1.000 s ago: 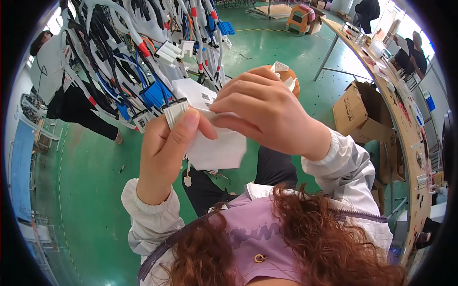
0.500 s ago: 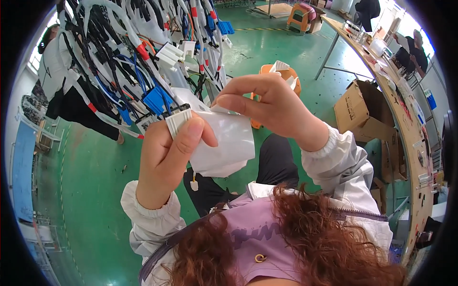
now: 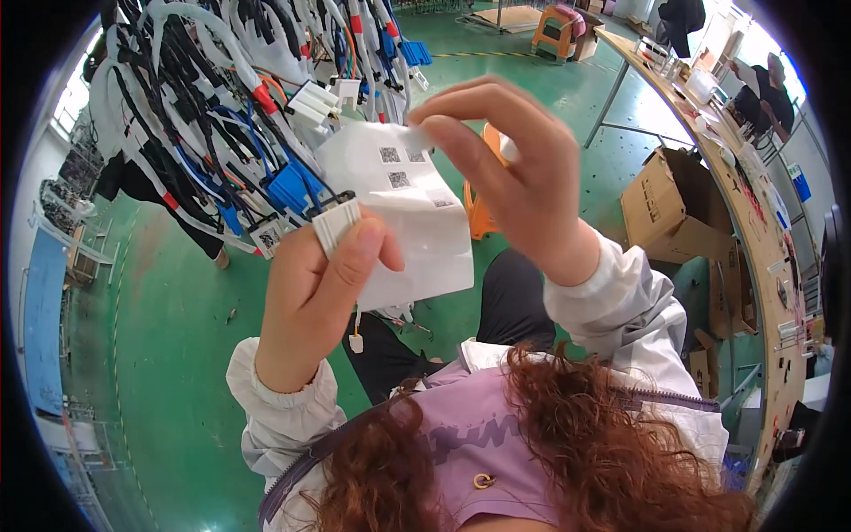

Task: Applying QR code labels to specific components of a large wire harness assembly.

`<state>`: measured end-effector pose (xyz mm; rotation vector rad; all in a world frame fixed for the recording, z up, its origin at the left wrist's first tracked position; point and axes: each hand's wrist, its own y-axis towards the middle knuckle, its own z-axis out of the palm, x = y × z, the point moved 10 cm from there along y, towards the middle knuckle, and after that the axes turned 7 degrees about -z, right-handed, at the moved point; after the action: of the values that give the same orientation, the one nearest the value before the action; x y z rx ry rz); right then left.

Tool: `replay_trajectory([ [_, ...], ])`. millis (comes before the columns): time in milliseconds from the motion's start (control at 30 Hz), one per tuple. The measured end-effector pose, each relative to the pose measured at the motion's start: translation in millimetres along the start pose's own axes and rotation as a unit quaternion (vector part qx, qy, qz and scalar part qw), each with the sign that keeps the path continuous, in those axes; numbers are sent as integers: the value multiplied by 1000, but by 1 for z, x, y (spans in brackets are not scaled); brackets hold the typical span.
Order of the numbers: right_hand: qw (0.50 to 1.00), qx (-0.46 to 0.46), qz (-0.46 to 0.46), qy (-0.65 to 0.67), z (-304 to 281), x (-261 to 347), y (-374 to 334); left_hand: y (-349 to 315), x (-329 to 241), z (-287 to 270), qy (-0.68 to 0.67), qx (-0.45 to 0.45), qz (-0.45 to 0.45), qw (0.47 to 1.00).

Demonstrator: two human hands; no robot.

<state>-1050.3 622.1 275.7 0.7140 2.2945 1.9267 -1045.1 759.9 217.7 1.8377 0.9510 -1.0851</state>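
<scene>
My left hand [image 3: 310, 297] is closed round a white ribbed connector [image 3: 335, 225] and the lower left part of a white label sheet [image 3: 417, 253]. Its thumb lies over the connector's lower end. Small square black codes show on the sheet's upper half. My right hand [image 3: 527, 173], slightly blurred, pinches the sheet's top right corner between thumb and forefinger. Just beyond the white connector is a blue connector [image 3: 292, 186], among the wires of a hanging wire harness [image 3: 213, 106]. A small white plug [image 3: 356, 343] dangles on a thin wire below my left hand.
A long workbench [image 3: 753, 266] strewn with parts runs down the right side. Cardboard boxes [image 3: 669, 204] stand beside it on the green floor. An orange stool [image 3: 483, 213] is partly hidden behind my right hand. A person in dark trousers [image 3: 168, 204] stands behind the harness.
My right hand has moved up, and the upper part of the sheet has unfolded, bringing its codes into view. My left hand has stayed almost in place with the white connector.
</scene>
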Motion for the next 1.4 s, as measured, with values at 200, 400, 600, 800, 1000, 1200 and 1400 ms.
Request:
replay_trajectory([
  [200, 868, -44, -387, -308, 20, 88, -15, 0, -4, 11, -16, 29, -18, 999],
  [400, 874, -80, -392, -276, 19, 90, -24, -3, -13, 8, -79, 34, 33, 996],
  [600, 873, -80, -398, -272, 17, 90, -26, 0, -14, 10, -33, 32, 69, 997],
  [800, 873, -77, -404, -261, 17, 93, -26, -1, -16, 9, -45, 29, 78, 996],
  [1000, 875, -70, -404, -257, 18, 94, -25, -3, -22, 8, -1, 21, 111, 994],
  [1200, 874, -57, -407, -260, 18, 93, -25, -2, -21, 8, -19, 24, 111, 993],
  [1400, 876, -55, -403, -258, 19, 93, -24, -3, -24, 7, 14, 18, 131, 991],
])
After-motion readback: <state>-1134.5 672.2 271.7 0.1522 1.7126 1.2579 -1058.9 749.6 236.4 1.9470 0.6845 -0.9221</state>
